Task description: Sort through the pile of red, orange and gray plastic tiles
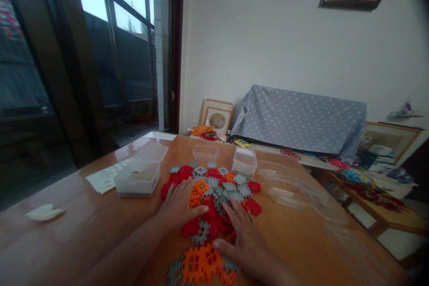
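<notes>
— Where are the tiles?
— The pile of toothed tiles (214, 196) lies mid-table (83, 228), stretching from near edge toward the clear boxes (138, 178).
— And the hands?
— Left hand (179, 205) and right hand (246, 241) both lie flat on it, fingers spread, gripping nothing.

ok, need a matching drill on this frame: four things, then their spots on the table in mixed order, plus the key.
Things:
1. left hand
2. right hand
3. sheet of paper
4. crumpled tissue

Places:
A. far left, alone
B. flat on red and orange tiles, pile's left
C. under the lidded box's left side
D. near edge of pile, thumb by orange tile

Pairs: 1-B, 2-D, 3-C, 4-A
</notes>
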A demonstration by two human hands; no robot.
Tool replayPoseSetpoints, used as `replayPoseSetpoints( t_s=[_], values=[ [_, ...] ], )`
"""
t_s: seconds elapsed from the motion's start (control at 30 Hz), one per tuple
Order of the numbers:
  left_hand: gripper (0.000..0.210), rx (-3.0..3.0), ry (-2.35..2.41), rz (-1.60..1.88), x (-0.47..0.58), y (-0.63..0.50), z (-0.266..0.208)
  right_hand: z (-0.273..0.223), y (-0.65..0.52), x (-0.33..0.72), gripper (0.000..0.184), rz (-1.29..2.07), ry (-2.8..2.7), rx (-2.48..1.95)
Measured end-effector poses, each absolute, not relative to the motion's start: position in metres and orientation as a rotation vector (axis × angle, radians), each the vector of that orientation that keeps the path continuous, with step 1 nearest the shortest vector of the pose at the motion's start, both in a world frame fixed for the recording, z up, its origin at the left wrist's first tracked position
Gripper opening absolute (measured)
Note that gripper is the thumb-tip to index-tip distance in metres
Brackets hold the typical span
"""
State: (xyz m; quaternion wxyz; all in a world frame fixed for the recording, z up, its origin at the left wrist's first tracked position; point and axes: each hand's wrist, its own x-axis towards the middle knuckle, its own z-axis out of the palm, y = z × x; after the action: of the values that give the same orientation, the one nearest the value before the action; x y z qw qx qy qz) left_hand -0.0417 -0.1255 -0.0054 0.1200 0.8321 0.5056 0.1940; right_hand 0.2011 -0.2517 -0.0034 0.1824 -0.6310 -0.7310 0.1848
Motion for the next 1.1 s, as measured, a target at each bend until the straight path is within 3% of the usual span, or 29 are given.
replayPoseSetpoints(
  t_s=[0.1,0.23,0.37,0.57,0.7,0.87,1.1],
  values=[
    [0.095,2.439,1.455,0.604,-0.035,-0.124,-0.008,-0.005,-0.239,0.187,0.088,0.448,-2.111,-1.752],
    [0.059,2.462,1.423,0.796,-0.027,-0.123,-0.011,-0.014,-0.212,0.178,0.056,0.239,-1.978,-1.676],
    [0.034,2.427,1.371,0.928,-0.025,-0.120,-0.011,-0.019,-0.191,0.187,0.040,0.195,-1.831,-1.546],
    [0.036,2.354,1.272,1.055,-0.030,-0.116,-0.009,-0.021,-0.198,0.196,0.047,0.150,-1.682,-1.722],
    [0.037,2.337,1.298,1.060,-0.031,-0.113,-0.011,-0.022,-0.205,0.176,0.054,0.297,-1.776,-1.574],
    [0.038,2.184,1.291,1.165,-0.035,-0.105,-0.010,-0.016,-0.195,0.168,0.044,0.447,-1.597,-1.368],
    [0.047,2.215,1.433,1.207,-0.039,-0.107,-0.001,-0.022,-0.204,0.217,0.040,0.447,-1.428,-1.522]
  ],
)
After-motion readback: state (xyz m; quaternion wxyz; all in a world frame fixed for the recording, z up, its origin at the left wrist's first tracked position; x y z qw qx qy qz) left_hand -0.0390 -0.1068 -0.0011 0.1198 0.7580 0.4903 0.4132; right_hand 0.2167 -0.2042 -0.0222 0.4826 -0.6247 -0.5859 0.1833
